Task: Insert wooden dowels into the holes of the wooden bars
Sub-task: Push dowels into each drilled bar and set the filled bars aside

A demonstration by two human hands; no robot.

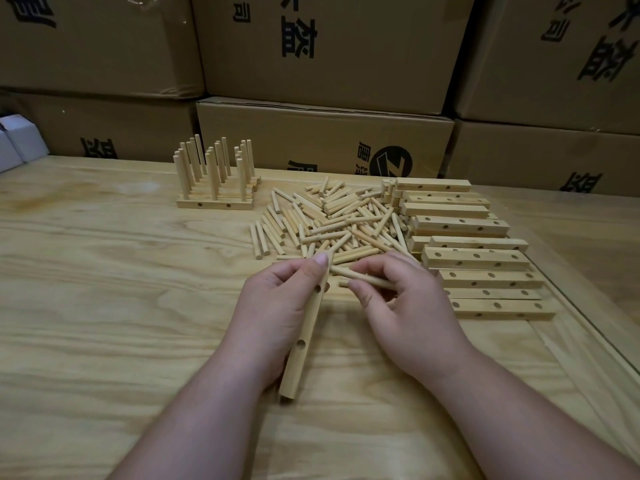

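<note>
The left hand is clenched around a pale wooden bar, thumb pressed along its upper end; the bar slants from near the dowel heap down toward the near edge of the desk, and round holes show along its upturned face. The right hand pinches a single dowel between thumb and fingertips — a smooth, light, round stick lying almost level, its free end pointing at the bar's upper part, close to the left thumb.

Just beyond both hands lies a loose heap of dowels around the middle of the desk, sticks crossing every way. Toward the right edge, stacked drilled bars lie in rough rows, holes on top and sides. Toward the far left, finished bars sit side by side with dowels standing upright in them.

The desk is light wood with strong wavy grain. Behind its far edge rise brown cardboard boxes printed with black characters — and at the far left, a small white box.
</note>
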